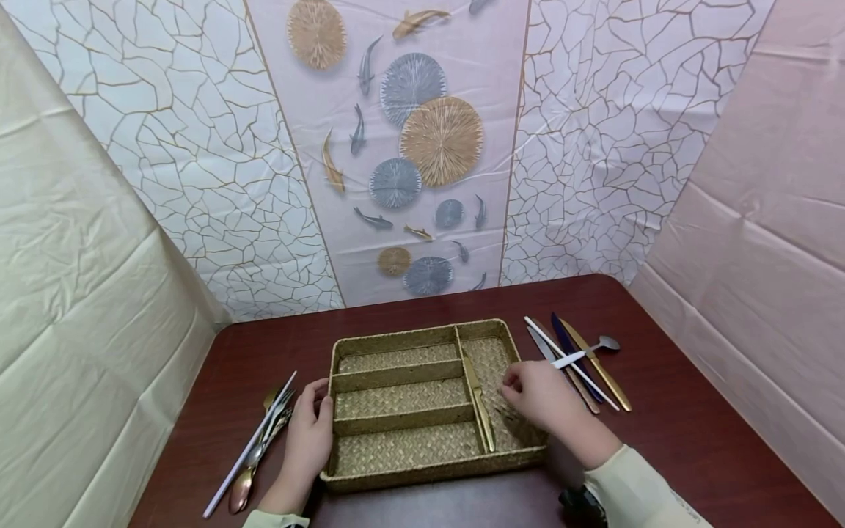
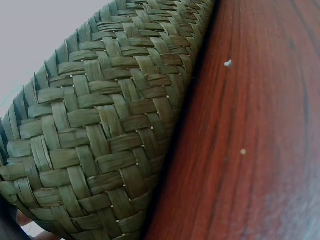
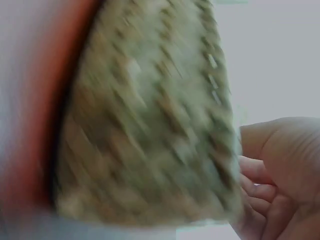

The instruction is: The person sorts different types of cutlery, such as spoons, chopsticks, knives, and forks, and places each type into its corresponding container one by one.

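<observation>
A woven tray point(image 1: 405, 423) with several compartments stands on the table. My left hand point(image 1: 312, 424) rests against its left wall, fingers loosely bent at the rim; only bits of fingertip show in the left wrist view. My right hand point(image 1: 541, 392) hovers over the long right-hand compartment, fingers loosely curled with nothing visible between them. A gold table knife point(image 1: 478, 400) lies lengthwise in that compartment, along the divider. The right wrist view shows the right hand's curled fingers point(image 3: 260, 192) beside the tray's blurred outer wall point(image 3: 145, 125).
Right of the tray lies a loose pile: a gold knife point(image 1: 614, 381), a dark blue knife point(image 1: 566, 339), a white chopstick point(image 1: 604, 392) and a spoon point(image 1: 606, 342). On the left lie a chopstick point(image 1: 247, 447), a copper-coloured spoon point(image 1: 241, 490) and other cutlery. Patterned cloth hangs behind the table.
</observation>
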The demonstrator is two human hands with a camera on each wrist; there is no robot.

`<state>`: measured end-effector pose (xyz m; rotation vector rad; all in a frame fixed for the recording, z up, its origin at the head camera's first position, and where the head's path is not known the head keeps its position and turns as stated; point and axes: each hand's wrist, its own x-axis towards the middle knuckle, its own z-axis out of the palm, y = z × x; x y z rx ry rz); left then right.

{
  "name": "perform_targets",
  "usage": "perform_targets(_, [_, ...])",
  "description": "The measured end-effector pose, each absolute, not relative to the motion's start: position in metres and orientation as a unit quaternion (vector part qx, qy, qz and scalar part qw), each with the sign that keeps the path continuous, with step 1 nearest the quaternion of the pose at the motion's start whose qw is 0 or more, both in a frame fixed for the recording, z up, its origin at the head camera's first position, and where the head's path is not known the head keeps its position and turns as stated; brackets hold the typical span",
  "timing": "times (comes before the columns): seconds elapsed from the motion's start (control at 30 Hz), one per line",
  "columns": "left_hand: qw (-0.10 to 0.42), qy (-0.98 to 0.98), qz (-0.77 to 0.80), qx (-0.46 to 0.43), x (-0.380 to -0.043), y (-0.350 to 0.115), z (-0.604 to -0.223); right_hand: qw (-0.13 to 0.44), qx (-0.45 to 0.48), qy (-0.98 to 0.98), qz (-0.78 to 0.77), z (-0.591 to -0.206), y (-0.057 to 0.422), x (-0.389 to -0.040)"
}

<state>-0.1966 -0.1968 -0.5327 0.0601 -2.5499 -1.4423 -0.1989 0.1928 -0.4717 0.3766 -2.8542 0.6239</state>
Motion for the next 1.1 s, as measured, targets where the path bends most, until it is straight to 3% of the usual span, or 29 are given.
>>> perform_targets(0.23, [0.109,-0.865,-0.489,0.018,-0.196,-0.197,-0.533,0.157,0.111,-0.966,0.171,-0.461,0.236,-0.217])
perform_targets(0.47, [0.108,-0.864,-0.491,0.018,-0.196,-0.199,-0.533,0.075,0.090,-0.984,0.136,-0.459,0.264,-0.229])
perform_targets(1.1, [0.100,-0.865,-0.491,0.028,-0.197,-0.197,-0.531,0.051,0.128,-0.987,0.080,-0.496,0.278,-0.248])
